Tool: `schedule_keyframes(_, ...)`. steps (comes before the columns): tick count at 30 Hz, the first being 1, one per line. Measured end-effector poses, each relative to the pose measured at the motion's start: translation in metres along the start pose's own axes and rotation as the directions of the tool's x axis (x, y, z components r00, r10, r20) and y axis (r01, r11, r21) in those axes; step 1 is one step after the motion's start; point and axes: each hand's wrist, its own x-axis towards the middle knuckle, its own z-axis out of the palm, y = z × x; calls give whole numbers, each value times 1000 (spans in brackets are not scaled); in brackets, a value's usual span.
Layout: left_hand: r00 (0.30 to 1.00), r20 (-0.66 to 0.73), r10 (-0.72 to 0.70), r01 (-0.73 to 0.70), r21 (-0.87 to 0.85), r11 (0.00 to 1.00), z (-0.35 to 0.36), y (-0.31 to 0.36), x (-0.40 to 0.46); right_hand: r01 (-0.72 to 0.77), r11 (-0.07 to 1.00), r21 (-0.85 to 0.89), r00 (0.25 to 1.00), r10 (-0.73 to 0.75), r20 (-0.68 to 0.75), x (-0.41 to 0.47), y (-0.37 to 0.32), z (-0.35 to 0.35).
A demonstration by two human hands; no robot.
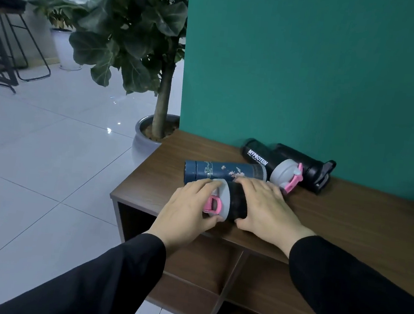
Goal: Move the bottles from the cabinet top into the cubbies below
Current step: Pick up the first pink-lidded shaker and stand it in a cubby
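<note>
Several bottles lie on their sides on the brown wooden cabinet top (347, 217). The nearest is a black shaker bottle (234, 203) with a grey lid and pink cap, close to the front edge. My left hand (187, 211) grips its lid end and my right hand (269, 209) covers its body. Just behind it lies a dark blue patterned flask (222, 171). Further back by the green wall rest a black MYPROTEIN shaker (262, 158) with a grey and pink lid, and an all-black bottle (304, 164). Open cubbies (259, 282) show below the top.
A potted tree in a grey pot (143, 137) stands at the cabinet's left end. The green wall (312, 65) backs the cabinet. White tiled floor (46, 165) spreads to the left, with black stools (4, 53) and a white planter (64, 47) far off.
</note>
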Motion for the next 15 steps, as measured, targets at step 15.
schedule_keyframes(15, 772, -30, -635, 270, -889, 370, -20, 107, -117, -102, 531, 841, 912, 387, -134, -124, -138, 11)
